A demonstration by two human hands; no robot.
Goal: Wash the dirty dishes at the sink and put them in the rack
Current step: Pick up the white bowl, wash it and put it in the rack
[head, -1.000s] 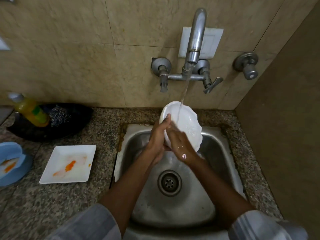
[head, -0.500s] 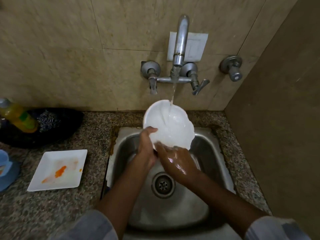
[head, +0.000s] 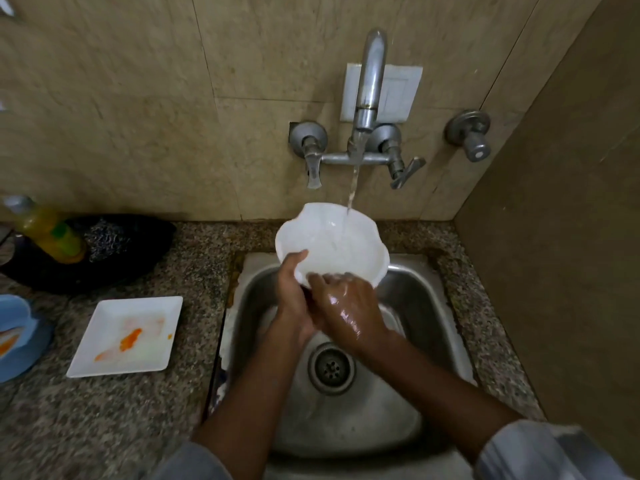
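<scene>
Item: white scalloped bowl (head: 332, 247), centre of frame, held tilted over the steel sink (head: 433, 306) with the tap (head: 369, 98) stream running into its hollow. Water pools and sheets across the inside; no food marks visible on it.

Hands: left hand (head: 294, 296) grips the bowl's near-left rim, thumb laid inside the wall. Right hand (head: 349, 306), wet and shining, curls over the near rim beside it. Both hold the bowl.

Handling, as judged: rigid and light; material cannot be told, so treat as breakable. Wet surface likely slippery. Best taken at the rim with thumb inside and fingers under, as the scallops give purchase.

Other containers: white square plate (head: 128, 336), lower left on the speckled table (head: 104, 427), carrying orange smears. Blue dish (head: 15, 327), left edge, with orange residue, partly cut off. Black tray (head: 138, 247), upper left, holding a yellow bottle (head: 52, 233) and a metal scrubber (head: 107, 240).

Rack: not in view.
</scene>
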